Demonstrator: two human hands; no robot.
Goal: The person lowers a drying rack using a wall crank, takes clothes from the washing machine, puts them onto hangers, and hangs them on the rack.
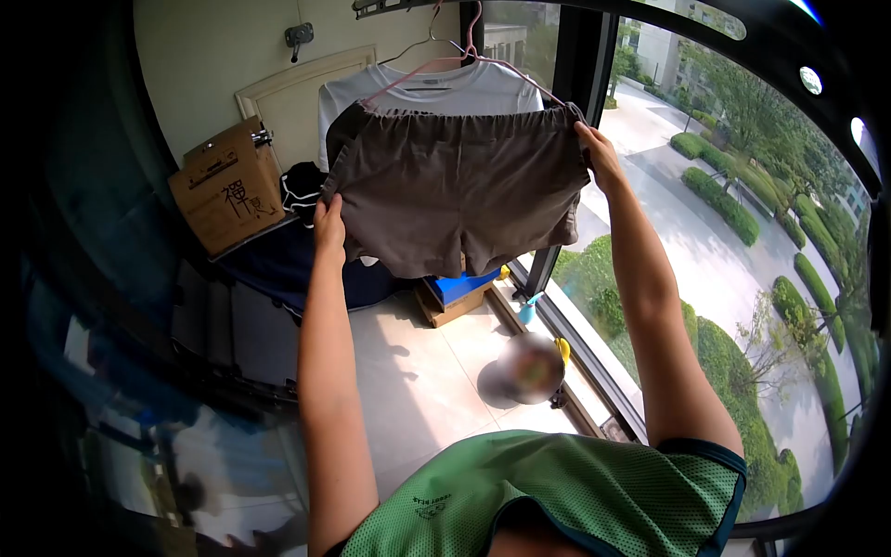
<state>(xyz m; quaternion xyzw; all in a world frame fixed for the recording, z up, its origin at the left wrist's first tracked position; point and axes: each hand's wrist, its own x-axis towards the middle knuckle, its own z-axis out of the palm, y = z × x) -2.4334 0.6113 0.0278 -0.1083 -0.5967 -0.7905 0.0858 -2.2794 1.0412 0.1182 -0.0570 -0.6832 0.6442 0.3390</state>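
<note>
Brown-grey shorts (pixel 455 190) with an elastic waistband hang from a pink hanger (pixel 422 70) in front of me. My left hand (pixel 329 227) is closed on the left edge of the shorts, near the leg hem. At the upper right, my right hand (pixel 598 153) grips the side of the shorts just below the waistband. Some of the fingers of both hands are hidden behind the fabric. Behind the shorts hangs a white T-shirt (pixel 339 97) on another hanger, its lower part covered.
A cardboard box (pixel 227 190) stands at the left beside a black item with white trim (pixel 302 190). Below the shorts sit a blue box (pixel 464 286) and a cardboard box (pixel 452 311). A large window (pixel 617 371) lines the right. A blurred round object (pixel 529 369) is on the floor.
</note>
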